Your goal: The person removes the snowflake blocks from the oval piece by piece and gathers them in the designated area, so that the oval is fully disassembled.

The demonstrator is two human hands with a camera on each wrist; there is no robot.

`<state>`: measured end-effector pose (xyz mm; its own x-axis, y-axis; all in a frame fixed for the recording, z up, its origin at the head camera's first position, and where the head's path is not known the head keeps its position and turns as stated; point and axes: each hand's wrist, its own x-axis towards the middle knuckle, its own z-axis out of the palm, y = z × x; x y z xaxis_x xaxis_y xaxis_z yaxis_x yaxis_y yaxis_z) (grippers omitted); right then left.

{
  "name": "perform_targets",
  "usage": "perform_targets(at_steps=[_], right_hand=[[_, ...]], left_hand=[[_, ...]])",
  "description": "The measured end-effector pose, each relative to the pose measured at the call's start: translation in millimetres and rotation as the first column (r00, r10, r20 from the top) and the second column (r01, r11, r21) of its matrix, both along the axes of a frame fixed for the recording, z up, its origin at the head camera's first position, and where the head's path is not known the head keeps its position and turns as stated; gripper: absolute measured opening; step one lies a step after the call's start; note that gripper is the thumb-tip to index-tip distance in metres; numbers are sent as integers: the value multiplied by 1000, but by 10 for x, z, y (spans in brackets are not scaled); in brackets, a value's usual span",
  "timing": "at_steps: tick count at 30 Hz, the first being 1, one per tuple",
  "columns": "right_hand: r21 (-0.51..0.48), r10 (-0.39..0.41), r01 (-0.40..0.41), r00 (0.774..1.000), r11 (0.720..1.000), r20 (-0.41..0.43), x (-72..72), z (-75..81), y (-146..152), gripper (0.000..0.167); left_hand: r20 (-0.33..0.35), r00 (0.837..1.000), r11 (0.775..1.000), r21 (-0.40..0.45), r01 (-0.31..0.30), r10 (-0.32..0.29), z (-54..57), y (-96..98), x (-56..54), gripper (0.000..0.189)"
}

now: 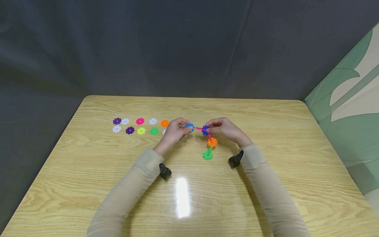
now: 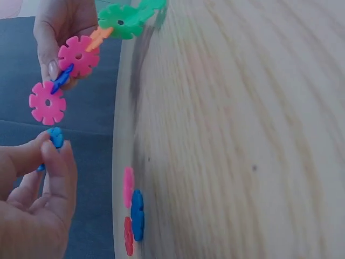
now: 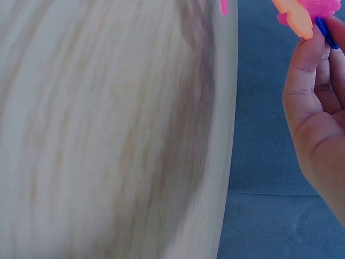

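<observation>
My left hand pinches a light blue slotted plastic disc between thumb and fingers. Facing it, my right hand pinches a chain of interlocked discs at its dark blue disc. At the chain's left end is a pink disc, a small gap apart from the light blue one. Another pink disc, an orange disc and a green disc hang below the right hand. The right wrist view shows the right hand's fingers beside the orange and pink pieces.
Left of the hands, loose discs lie in two rough rows on the wooden table, among them a yellow disc and a purple disc. My left forearm partly covers the row's right end. A dark curtain hangs behind the table.
</observation>
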<state>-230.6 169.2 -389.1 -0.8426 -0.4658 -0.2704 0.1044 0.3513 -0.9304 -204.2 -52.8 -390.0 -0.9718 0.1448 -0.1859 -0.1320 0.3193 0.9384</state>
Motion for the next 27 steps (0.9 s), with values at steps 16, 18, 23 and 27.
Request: perform_targets(at_steps=[16, 18, 23, 27], right_hand=[[-18, -1, 1, 1000, 1000, -16, -7, -1, 58, 25], [-27, -2, 2, 1000, 1000, -12, -2, 0, 58, 26], [-50, 9, -9, 1000, 999, -4, -1, -8, 56, 32], [-57, 8, -7, 1000, 998, 6, -8, -11, 51, 32]], left_hand=[[104, 988, 969, -209, 131, -112, -189, -33, -65, 28], [98, 989, 964, -229, 133, -114, -202, -33, -67, 26], [68, 991, 951, -278, 133, -119, -214, -37, -70, 24], [52, 990, 941, -308, 141, -132, -218, -38, -82, 25]])
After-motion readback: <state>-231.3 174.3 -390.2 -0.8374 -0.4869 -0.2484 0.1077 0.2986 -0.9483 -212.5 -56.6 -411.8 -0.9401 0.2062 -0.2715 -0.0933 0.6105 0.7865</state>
